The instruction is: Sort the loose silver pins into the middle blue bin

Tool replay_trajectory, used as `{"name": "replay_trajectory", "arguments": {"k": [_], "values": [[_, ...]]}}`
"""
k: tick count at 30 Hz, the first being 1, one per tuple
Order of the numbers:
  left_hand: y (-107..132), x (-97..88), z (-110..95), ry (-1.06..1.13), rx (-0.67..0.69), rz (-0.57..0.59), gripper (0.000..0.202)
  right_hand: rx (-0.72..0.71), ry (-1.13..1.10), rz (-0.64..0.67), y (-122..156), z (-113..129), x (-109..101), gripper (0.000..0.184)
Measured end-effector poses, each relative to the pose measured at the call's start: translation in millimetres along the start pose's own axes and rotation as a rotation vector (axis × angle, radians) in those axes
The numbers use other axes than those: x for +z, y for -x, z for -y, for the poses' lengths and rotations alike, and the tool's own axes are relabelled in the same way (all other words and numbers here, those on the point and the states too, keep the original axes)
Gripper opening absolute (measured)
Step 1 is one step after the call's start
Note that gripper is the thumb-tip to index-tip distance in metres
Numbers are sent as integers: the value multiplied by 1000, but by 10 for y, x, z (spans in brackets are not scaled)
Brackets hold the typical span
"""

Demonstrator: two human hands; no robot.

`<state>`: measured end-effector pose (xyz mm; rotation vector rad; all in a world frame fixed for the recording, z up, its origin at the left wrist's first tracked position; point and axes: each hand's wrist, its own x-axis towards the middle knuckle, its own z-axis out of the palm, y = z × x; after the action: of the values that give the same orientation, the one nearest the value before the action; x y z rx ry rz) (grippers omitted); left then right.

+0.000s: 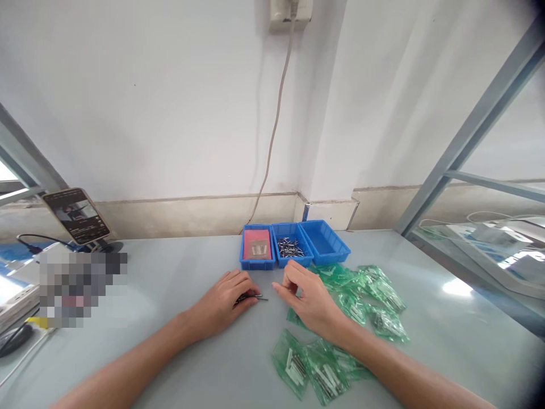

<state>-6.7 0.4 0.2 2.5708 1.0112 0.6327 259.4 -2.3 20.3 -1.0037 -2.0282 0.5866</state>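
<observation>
My left hand [232, 298] rests on the table with its fingers curled over a few thin metal rods [260, 297], whose ends stick out to the right past the thumb. My right hand [307, 295] is a short way to the right, its fingers bent and the thumb apart from them. Nothing shows between them. Green plastic packets [326, 372] with thin rods and pale strips inside lie under and around my right forearm. Just beyond the hands, a blue bin [293, 262] holds many small metal pieces.
Left of that bin, another blue bin [258, 264] contains a pink sheet and a clear packet. A third blue bin [326, 241] stands at the right. A phone [76, 216] on a stand is at the far left. A cable [279, 108] hangs down the wall.
</observation>
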Motion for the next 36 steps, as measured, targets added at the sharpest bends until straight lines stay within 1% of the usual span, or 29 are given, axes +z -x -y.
{"name": "replay_trajectory", "arguments": {"k": [2, 5, 10, 13, 16, 21, 23, 27, 30, 32, 34, 36], "values": [[-4, -2, 2, -1, 4, -2, 7, -9, 35, -15, 0, -18, 13, 44], [-12, -5, 8, -5, 11, -4, 8, -17, 70, -12, -3, -40, 22, 48], [-19, 1, 12, -2, 1, -8, 10, -75, 45, 8, 5, -24, 10, 46], [-18, 3, 10, -4, 3, -6, 10, -72, 5, 45, 14, 3, 1, 46], [-13, 1, 10, 1, 2, -9, 11, -29, -2, 63, 15, 27, -17, 50], [-15, -7, 9, 1, 8, -14, 13, 137, 3, 61, 16, 26, -41, 53], [-22, -12, 4, 2, 3, -15, 13, 157, 27, 72, 22, 15, -34, 50], [-29, -12, 1, -2, 4, -8, 11, 155, 53, 127, 34, 14, -5, 27], [-22, -4, 6, -16, 14, -21, 14, 131, 14, 174, 35, 24, 11, 18], [-16, 1, 9, -21, 18, -25, 16, 116, -5, 208, 32, 23, 17, 18], [-11, 5, 15, -23, 18, -23, 17, 83, 27, 214, 28, 11, 24, 21], [-9, 12, 22, -23, 16, -18, 16, 33, 100, 190, 23, -8, 39, 33]]}}
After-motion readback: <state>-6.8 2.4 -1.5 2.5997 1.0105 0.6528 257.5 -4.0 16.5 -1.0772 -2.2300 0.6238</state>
